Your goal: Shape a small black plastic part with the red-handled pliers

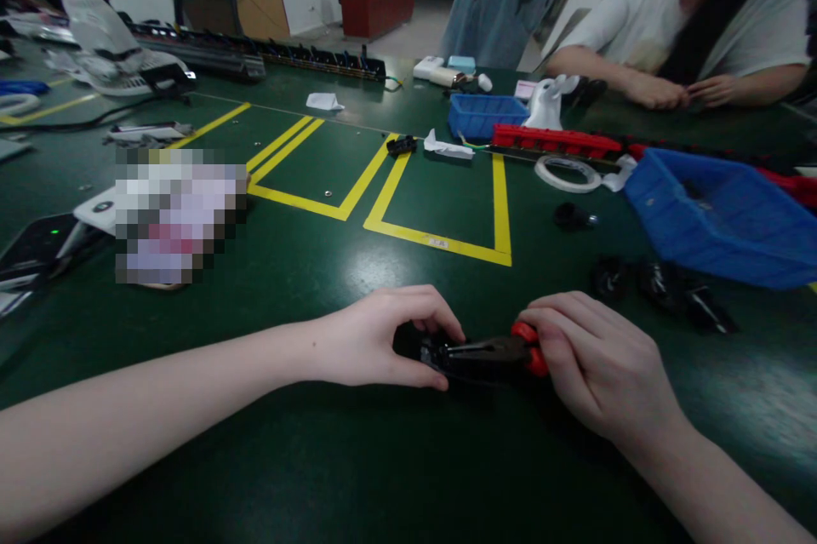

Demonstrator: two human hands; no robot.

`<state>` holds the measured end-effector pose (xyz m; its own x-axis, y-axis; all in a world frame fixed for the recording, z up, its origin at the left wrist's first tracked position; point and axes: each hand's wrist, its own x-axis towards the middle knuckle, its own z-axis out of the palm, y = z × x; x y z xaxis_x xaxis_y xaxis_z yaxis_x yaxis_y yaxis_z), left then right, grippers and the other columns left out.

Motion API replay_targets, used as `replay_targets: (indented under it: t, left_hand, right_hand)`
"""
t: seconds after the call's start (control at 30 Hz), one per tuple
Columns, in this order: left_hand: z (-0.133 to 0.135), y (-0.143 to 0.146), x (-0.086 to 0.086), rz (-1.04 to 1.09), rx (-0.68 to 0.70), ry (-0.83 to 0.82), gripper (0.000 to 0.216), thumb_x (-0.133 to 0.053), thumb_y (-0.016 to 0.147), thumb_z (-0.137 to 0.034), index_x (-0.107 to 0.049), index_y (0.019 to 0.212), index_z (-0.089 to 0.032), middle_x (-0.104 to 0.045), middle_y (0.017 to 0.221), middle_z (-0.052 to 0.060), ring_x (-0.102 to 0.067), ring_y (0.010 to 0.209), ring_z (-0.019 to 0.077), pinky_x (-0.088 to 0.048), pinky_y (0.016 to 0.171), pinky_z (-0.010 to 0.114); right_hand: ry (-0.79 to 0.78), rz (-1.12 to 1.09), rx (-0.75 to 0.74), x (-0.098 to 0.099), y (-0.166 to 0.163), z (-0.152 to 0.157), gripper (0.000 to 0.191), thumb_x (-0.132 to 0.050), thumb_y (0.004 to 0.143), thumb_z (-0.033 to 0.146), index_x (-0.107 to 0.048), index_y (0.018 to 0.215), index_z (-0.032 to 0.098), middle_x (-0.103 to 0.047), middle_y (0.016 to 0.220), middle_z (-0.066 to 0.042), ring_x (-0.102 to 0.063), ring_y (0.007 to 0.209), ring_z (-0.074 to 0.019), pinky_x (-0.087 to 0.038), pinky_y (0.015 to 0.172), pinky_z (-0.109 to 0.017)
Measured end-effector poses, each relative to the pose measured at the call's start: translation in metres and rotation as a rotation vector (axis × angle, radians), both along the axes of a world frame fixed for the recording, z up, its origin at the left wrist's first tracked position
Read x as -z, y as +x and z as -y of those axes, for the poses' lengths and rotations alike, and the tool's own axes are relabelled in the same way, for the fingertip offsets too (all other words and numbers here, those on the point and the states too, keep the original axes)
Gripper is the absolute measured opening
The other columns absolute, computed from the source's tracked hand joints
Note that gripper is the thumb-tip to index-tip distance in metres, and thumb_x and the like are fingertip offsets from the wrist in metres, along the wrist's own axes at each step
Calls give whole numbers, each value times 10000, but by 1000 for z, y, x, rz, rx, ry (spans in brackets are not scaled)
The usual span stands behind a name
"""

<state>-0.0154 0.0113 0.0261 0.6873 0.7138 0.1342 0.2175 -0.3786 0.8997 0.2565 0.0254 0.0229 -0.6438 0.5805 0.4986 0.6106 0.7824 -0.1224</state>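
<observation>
Low over the green table, my right hand [597, 357] is closed round the red handles of a pair of pliers [494, 351]. The dark jaws point left and reach a small black part [431, 350]. That part sits between the thumb and fingers of my left hand [389, 335], which is closed on it. Its exact kind is hard to make out against the dark table. Whether the jaws grip the part or only touch it, I cannot tell. Several similar black parts [660, 284] lie to the right, beyond my right hand.
A blue bin [721, 216] stands at right, with a smaller blue bin [486, 113] farther back. Beside them are a tape roll [567, 174] and a red strip [555, 140]. A phone [185, 220] leans at left. Yellow tape [440, 243] marks the table. Another person's hands [686, 93] rest opposite.
</observation>
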Motion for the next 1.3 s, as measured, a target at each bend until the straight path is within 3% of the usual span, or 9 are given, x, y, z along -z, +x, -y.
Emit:
replay_targets:
  t: [0.63,0.97,1.3]
  left_hand:
    - [-2,3,2,-34,59,13,233,-777,800,-248,-697,1005,-170,-631,1128,77,-623,1049,208,-503,943,374]
    - [-1,4,3,-116,91,112,210,-754,824,-256,-672,989,-156,-619,1136,81,-611,1065,212,-489,951,356]
    - [1,2,1,-139,113,155,178,-722,850,-240,-669,1008,-174,-604,1163,87,-591,1089,224,-485,952,371]
  right_hand:
    - [19,41,-5,0,-3,0,251,-425,943,205,-645,827,168,-674,836,-76,-601,737,-192,-462,630,-338]
    - [44,105,-32,-1,-6,0,266,-411,949,207,-639,821,164,-672,818,-82,-588,717,-194,-441,625,-340]
    - [38,52,132,1,8,-7,242,-436,960,247,-643,848,188,-681,869,-77,-613,774,-211,-459,654,-357]
